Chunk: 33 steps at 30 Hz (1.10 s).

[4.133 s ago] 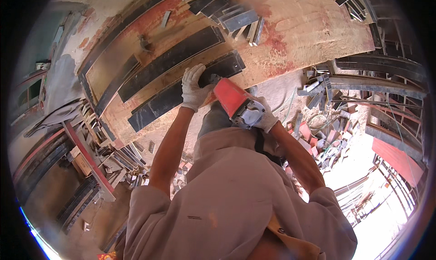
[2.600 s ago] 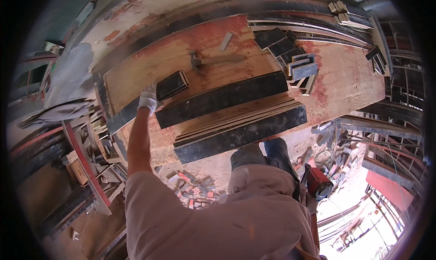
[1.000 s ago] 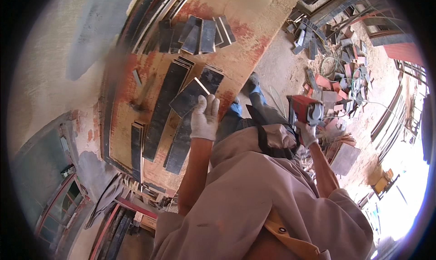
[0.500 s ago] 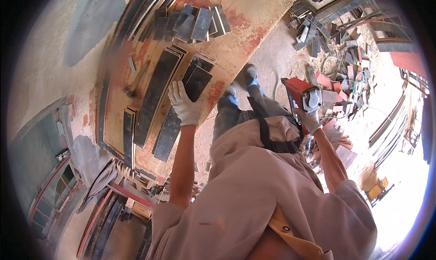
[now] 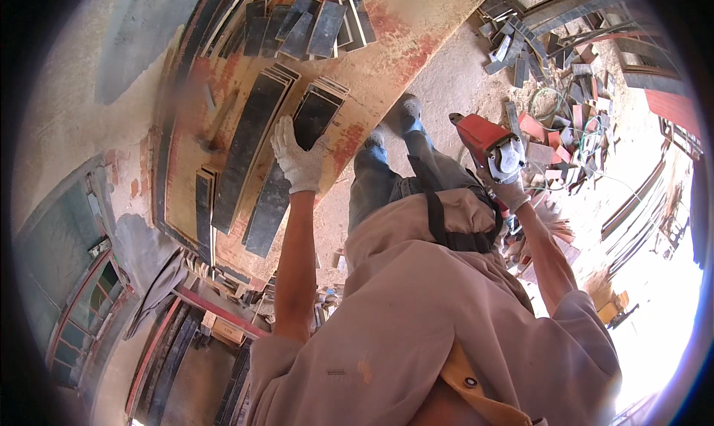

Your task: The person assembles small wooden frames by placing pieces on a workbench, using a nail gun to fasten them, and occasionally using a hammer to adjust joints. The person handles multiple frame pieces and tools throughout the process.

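Note:
My left hand [image 5: 299, 162], in a white work glove, lies flat with its fingers stretched out on a long dark board [image 5: 266, 214]. Just past it is a stack of shorter dark boards [image 5: 316, 117] with pale edges. Another long dark stack [image 5: 251, 147] lies alongside, to the left of my hand. My right hand [image 5: 509, 191], gloved too, is wrapped around the handle of a red and silver nail gun [image 5: 485, 134]. The tool hangs beside my right hip, off the worktable [image 5: 398, 54], with its red end tipped up and forward.
Several short dark offcuts [image 5: 326, 28] sit at the table's far side. A small stack of narrow pieces [image 5: 203, 206] lies at the left. Scrap wood [image 5: 532, 125] and a thin green hose [image 5: 549, 98] litter the floor at right. A wall [image 5: 123, 125] bounds the table's left.
My left hand has shifted slightly left and nearer the long board's edge, its fingers still extended. The nail gun has swung a little up and to the left in my right hand.

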Motion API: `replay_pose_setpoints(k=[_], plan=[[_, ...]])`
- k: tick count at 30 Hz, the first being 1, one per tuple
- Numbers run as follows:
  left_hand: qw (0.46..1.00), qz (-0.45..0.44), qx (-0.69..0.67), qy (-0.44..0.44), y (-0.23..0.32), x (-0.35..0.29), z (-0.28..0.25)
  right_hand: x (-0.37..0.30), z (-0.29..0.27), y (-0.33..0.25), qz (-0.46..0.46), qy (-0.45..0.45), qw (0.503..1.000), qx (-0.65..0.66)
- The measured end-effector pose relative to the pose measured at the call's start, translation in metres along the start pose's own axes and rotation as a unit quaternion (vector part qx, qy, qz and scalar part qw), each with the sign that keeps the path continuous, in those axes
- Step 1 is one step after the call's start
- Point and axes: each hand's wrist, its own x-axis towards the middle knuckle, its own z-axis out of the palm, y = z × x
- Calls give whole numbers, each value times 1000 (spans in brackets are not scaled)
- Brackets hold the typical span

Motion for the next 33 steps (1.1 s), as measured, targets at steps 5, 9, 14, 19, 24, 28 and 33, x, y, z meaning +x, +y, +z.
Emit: replay_pose_setpoints(k=[5, 9, 14, 19, 24, 28, 33], plan=[[1000, 13, -1, 10, 2, 3, 5, 14, 5, 5, -145, 105, 975, -131], [1000, -25, 7, -17, 13, 10, -3, 32, -13, -17, -181, 130, 970, -97], [999, -37, 36, -14, 7, 6, 4, 57, -47, -58, -141, 26, 990, 14], [997, -42, 48, -32, 14, 12, 4, 56, 6, -16, -212, 16, 972, -100], [993, -54, 82, -60, 13, 13, 3, 87, -1, -29, -50, -213, 800, 559], [991, -74, 86, -74, 21, 17, -4, 94, -16, -76, -45, -127, 793, 594], [990, -80, 87, -82, 23, 19, -4, 114, -40, -105, -12, -197, 693, 694]])
